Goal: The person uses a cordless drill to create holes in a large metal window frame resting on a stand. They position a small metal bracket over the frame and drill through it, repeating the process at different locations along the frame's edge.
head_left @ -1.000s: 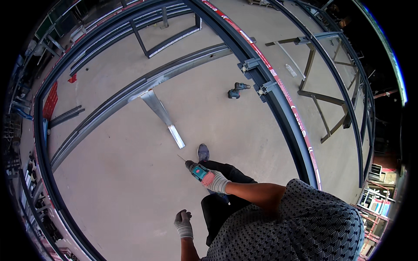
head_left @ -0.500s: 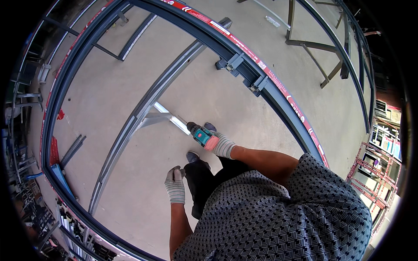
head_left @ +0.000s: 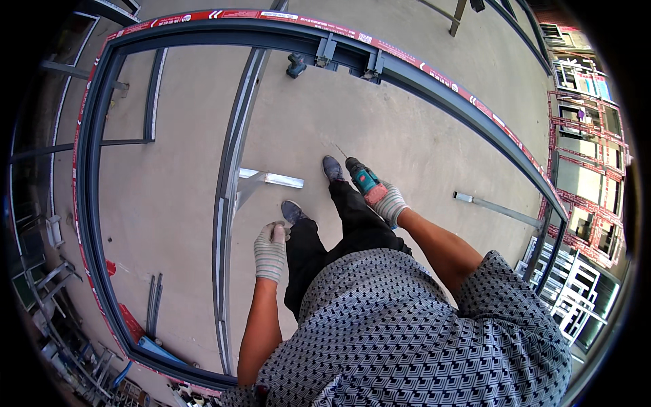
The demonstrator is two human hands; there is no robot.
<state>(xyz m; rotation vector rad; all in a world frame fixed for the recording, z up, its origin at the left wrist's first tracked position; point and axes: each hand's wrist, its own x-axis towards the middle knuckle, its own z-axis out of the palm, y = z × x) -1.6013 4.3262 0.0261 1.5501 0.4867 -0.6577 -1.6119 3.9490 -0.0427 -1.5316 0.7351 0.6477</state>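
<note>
My right hand (head_left: 390, 204), in a striped knit glove, grips a teal and black cordless drill (head_left: 366, 182) with a pinkish-red base. Its long thin bit (head_left: 341, 150) points forward and to the left, touching nothing. My left hand (head_left: 270, 252), gloved the same way, is held low at the left with fingers curled against the thumb. Whatever may be between those fingers is too small to make out. Around me lies a large dark grey metal frame (head_left: 224, 34) edged in red printed film, raised off the floor. Two dark brackets (head_left: 349, 60) sit on its far side.
A long metal beam (head_left: 229, 156) crosses under the frame to my left, with a silvery foot (head_left: 285, 180) on the floor. Another support bar (head_left: 498, 208) stands at the right. A small dark tool-like object (head_left: 296, 66) shows beyond. Red-taped frames (head_left: 586, 163) are stacked far right.
My body and view have turned to the right, so the frame and beam appear rotated. The drill has swung away from the silvery foot, and its bit now points forward. The left hand stays curled.
</note>
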